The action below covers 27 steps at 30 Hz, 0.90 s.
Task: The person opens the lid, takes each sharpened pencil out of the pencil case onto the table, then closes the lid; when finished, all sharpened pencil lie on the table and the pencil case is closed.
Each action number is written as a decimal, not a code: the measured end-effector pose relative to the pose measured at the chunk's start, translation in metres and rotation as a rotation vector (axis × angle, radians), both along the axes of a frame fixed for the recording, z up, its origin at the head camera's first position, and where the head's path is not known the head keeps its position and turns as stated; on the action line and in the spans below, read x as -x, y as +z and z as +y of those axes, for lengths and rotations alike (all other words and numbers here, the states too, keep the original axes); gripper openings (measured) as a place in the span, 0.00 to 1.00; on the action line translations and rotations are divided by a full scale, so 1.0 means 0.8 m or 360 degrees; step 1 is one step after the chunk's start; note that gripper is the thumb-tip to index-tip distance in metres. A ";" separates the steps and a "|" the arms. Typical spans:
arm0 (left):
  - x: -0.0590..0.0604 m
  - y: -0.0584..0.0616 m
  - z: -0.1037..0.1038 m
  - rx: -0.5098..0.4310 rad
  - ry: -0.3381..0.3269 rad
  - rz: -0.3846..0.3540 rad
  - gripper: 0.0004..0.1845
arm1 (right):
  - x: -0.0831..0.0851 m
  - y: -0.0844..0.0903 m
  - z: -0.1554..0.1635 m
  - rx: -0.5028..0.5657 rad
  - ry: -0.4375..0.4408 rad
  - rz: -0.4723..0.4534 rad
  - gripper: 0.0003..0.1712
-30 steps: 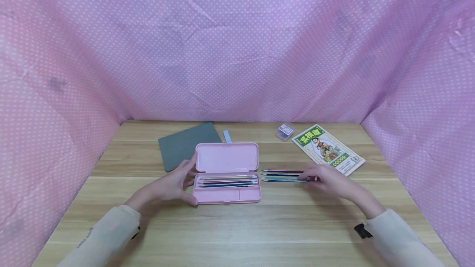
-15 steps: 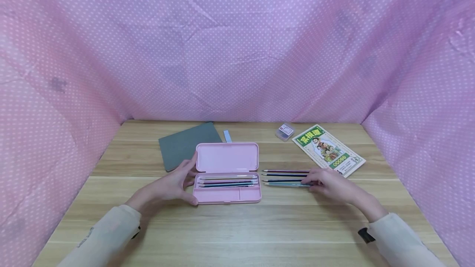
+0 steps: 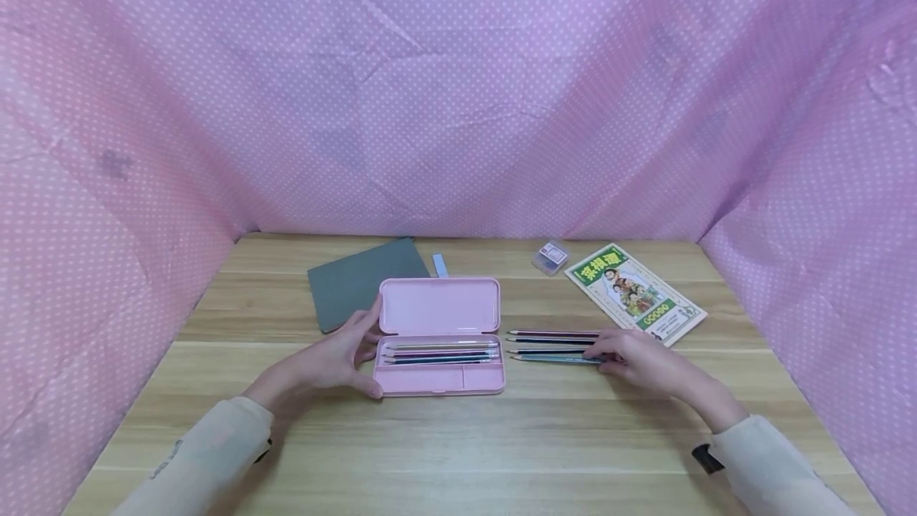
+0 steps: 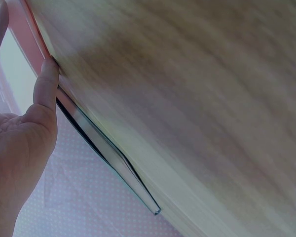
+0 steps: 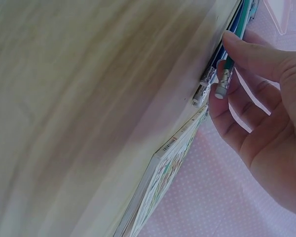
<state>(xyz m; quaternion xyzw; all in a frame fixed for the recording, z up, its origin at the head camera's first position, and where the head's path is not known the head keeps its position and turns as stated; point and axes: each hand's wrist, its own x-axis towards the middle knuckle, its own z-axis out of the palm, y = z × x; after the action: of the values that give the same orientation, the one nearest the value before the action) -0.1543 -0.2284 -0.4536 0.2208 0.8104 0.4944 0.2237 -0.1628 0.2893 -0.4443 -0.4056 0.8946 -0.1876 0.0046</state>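
An open pink pencil case [image 3: 438, 379] lies at the table's middle with several pencils [image 3: 440, 353] in its tray. My left hand [image 3: 337, 361] holds the case's left end, thumb at the front corner and fingers against the lid's edge; one fingertip [image 4: 48, 74] touches that pink edge. To the right of the case several pencils [image 3: 552, 336] lie side by side on the wood. My right hand [image 3: 630, 357] is at their eraser ends and pinches the nearest one, a teal pencil [image 3: 555, 358], with the thumb [image 5: 246, 49] over its shaft near the eraser [image 5: 222, 86].
A grey notebook [image 3: 351, 281] lies behind the case at the left, with a small pale strip [image 3: 439, 264] beside it. A small clear box [image 3: 550, 256] and a green-covered booklet [image 3: 634, 291] lie at the back right. Pink dotted cloth walls in the table on three sides.
The teal pencil has slid a little toward me, away from the other loose pencils, with my right hand on it. My left hand has stayed on the case.
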 end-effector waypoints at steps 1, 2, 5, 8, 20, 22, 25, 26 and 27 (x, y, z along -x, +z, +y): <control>0.001 0.000 0.000 -0.0001 0.0000 0.0003 0.80 | 0.000 0.000 0.000 -0.0001 -0.0003 0.0005 0.19; 0.001 0.000 0.000 -0.0004 -0.0001 0.0004 0.80 | 0.000 -0.001 0.001 -0.0004 -0.0007 0.0012 0.20; 0.003 -0.001 0.001 0.0003 0.0002 -0.0001 0.80 | 0.001 -0.001 0.002 -0.0014 -0.0015 0.0018 0.19; 0.003 -0.001 0.002 0.0007 0.0006 -0.0019 0.80 | 0.001 -0.001 0.002 -0.0027 -0.0019 0.0021 0.19; 0.001 -0.001 0.002 0.0031 0.0005 -0.0020 0.80 | 0.001 -0.004 0.003 -0.0028 -0.0021 0.0041 0.20; 0.001 -0.001 0.001 0.0034 0.0010 -0.0023 0.80 | 0.001 -0.004 0.003 -0.0024 -0.0018 0.0050 0.20; -0.001 0.000 0.000 0.0027 0.0004 -0.0018 0.79 | 0.001 -0.004 0.002 -0.0023 -0.0017 0.0057 0.20; -0.001 0.000 0.000 0.0021 0.0001 -0.0014 0.79 | 0.001 -0.004 0.001 -0.0023 -0.0018 0.0059 0.20; -0.001 0.001 0.000 0.0016 -0.0003 -0.0008 0.79 | 0.001 -0.004 0.001 -0.0023 -0.0020 0.0062 0.20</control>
<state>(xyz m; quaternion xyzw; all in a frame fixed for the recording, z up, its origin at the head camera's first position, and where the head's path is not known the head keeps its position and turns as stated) -0.1533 -0.2287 -0.4531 0.2193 0.8121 0.4907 0.2272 -0.1638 0.2901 -0.4475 -0.4034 0.8984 -0.1733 -0.0110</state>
